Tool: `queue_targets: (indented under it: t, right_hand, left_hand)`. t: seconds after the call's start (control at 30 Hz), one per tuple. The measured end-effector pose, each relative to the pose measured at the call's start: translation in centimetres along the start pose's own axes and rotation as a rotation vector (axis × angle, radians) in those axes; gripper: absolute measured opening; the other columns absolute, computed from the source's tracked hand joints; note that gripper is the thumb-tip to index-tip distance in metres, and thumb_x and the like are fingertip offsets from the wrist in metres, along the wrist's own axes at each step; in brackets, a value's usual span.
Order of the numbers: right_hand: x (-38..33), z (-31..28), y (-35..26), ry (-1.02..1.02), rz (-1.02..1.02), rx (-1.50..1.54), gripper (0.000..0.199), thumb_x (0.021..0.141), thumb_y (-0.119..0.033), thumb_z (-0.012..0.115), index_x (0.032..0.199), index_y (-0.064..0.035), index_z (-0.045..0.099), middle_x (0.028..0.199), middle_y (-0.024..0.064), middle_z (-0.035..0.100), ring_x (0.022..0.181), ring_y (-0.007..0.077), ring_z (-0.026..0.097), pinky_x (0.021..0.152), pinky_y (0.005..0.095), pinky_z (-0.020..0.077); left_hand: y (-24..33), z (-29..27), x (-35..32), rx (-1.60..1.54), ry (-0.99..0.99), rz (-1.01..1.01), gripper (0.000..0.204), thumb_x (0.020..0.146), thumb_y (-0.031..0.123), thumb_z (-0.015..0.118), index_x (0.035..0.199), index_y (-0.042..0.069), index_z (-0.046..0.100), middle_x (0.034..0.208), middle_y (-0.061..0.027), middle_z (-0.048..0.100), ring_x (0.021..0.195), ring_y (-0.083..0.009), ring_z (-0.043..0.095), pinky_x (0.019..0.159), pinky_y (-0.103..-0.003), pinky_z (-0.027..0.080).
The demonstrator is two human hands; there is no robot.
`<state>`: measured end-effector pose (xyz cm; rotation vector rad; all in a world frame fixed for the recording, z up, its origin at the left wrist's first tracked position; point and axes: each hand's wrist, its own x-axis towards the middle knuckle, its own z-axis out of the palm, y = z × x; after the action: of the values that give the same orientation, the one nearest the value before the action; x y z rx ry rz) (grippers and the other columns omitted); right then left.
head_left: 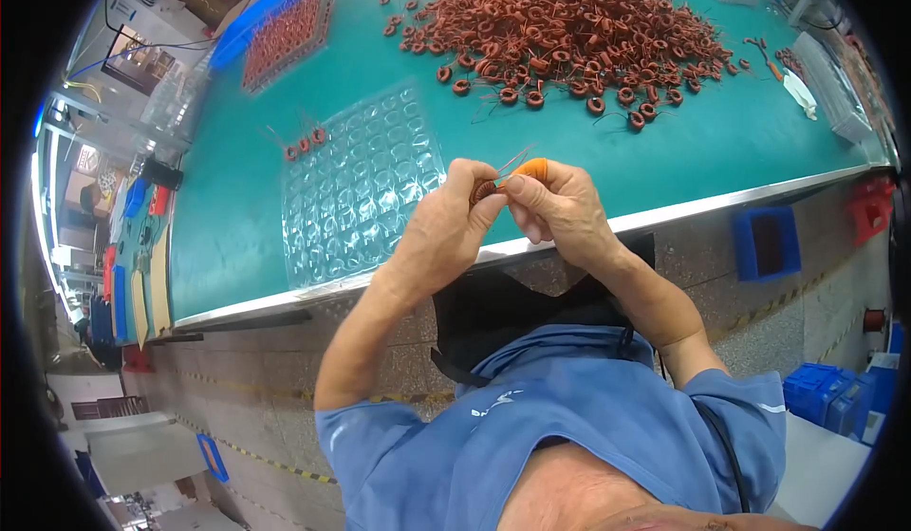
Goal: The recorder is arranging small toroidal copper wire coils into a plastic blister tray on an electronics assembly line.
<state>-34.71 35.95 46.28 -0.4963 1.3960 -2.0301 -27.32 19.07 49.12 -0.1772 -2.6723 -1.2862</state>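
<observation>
Head: left hand (438, 220) pinches coil (485, 190), right hand (569, 212) closed beside

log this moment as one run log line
left hand: pinching wound ring | right hand: close beside ring | clear tray: left of hands, three rings at far corner | ring pile: beyond hands

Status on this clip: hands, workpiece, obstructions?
Left grip pinching wound coil. Right grip close beside it, at orange piece, hold unclear. Nothing visibly blocking; clear tray nearby.
</observation>
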Motion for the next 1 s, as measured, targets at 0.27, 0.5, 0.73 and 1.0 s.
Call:
queue_targets:
  t: [0.27, 0.5, 0.73, 1.0]
  right_hand:
    - [0.6, -1.8, 0.6, -0.183, 0.264, 0.374, 0.024, 0.092, -0.024, 0.065, 0.089, -0.0011, 0.064, 0.063, -0.0006, 0.055, 0.046, 0.0029, 0.044, 0.039, 0.0169, 0.0323]
    - [-1.1, 1.0, -0.3, 0.101, -0.141, -0.114, 0.023, 0.091, -0.021, 0.065, 0.087, 0.0022, 0.063, 0.063, 0.0008, 0.056, 0.048, 0.0041, 0.045, 0.04, 0.0214, 0.0327]
    - [-0.2, -0.1, -1.5, -0.091, -0.004, 0.089, 0.024, 0.089, -0.022, 0.069, 0.088, 0.0013, 0.063, 0.065, 0.0016, 0.059, 0.049, 0.0037, 0.045, 0.042, 0.0189, 0.0342]
    - [1.5, 1.5, 0.0, -0.074, -0.222, -0.042, 0.03, 0.09, -0.019, 0.067, 0.111, 0.0015, 0.062, 0.078, 0.0008, 0.061, 0.063, 0.0055, 0.051, 0.057, 0.0189, 0.0431]
  left_hand:
    - [2.1, -2.5, 0.7, 0.049, -0.242, 0.044, 0.025, 0.088, 0.014, 0.065, 0.106, 0.003, 0.053, 0.091, -0.0159, 0.064, 0.086, -0.0335, 0.064, 0.073, -0.04, 0.05]
    - [0.7, -0.2, -0.2, 0.122, 0.023, 0.033, 0.029, 0.084, 0.012, 0.071, 0.104, 0.002, 0.053, 0.087, -0.0129, 0.065, 0.077, -0.0261, 0.067, 0.066, -0.036, 0.053]
    - [0.0, 2.0, -1.7, -0.89, 0.106, 0.104, 0.025, 0.098, 0.012, 0.051, 0.117, -0.001, 0.041, 0.085, -0.0124, 0.058, 0.069, -0.0182, 0.062, 0.067, -0.03, 0.054]
    - [-0.7, 2.3, -1.8, -0.931, 0.151, -0.067, 0.028, 0.098, 0.013, 0.051, 0.12, 0.0, 0.039, 0.081, -0.0094, 0.058, 0.068, -0.0137, 0.058, 0.062, -0.024, 0.048]
